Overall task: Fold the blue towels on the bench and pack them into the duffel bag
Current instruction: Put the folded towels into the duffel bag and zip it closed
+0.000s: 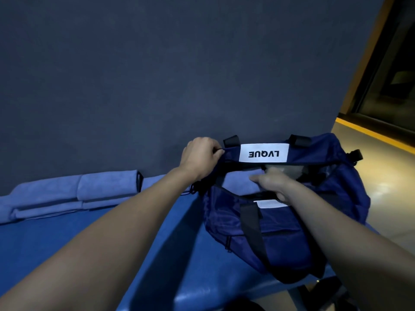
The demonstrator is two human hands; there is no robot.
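While both bare forearms reach forward over the blue bench [56, 243], the nearest thing to them is the front wall of the navy duffel bag [280, 239], which stands at the right end of the bench with a black strap [253, 227] hanging down its near side. Just past that wall, the right hand [272, 184] dips into the open mouth, fingers laid on a folded blue towel [241, 181] already sitting inside; whether it pinches the cloth or only presses it flat I cannot tell. Farther back, the left hand [199, 157] is clenched on the far rim of the bag at its left corner, pulling the opening wide beside the white label [263, 153]. To the left, against the dark wall [157, 75], more blue towels [74, 196] lie folded in a long row, well apart from the bag.

My guess is that the towels are light, soft and limp, with enough nap not to slip; a fold will sag or open if lifted by one corner, so each is best taken with a hand under or across the middle of the stack. The bag looks like thin, floppy fabric that collapses unless its rim is held up.
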